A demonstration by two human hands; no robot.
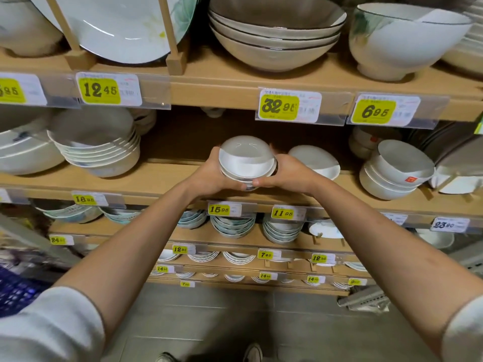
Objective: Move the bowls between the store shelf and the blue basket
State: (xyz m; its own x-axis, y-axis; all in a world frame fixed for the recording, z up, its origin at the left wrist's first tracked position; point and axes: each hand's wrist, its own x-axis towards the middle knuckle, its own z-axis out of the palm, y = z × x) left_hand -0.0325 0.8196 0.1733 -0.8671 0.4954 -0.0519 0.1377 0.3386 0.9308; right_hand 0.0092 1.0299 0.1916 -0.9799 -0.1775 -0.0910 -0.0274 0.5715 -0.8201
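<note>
Both hands on a small stack of white bowls (247, 163), held at the middle shelf (167, 176) front edge. Left hand (213, 176) and right hand (286, 173) cup it from either side, fingers wrapped on the stack. Single bowl (315, 160) on shelf just right. Blue basket (15, 293) near left, contents blurred, can't tell.

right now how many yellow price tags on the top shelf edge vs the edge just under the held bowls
Top shelf edge: 4 yellow price tags (first at)
Shelf edge under the held bowls: 3 readable tags (first at)
Total: 7
</note>
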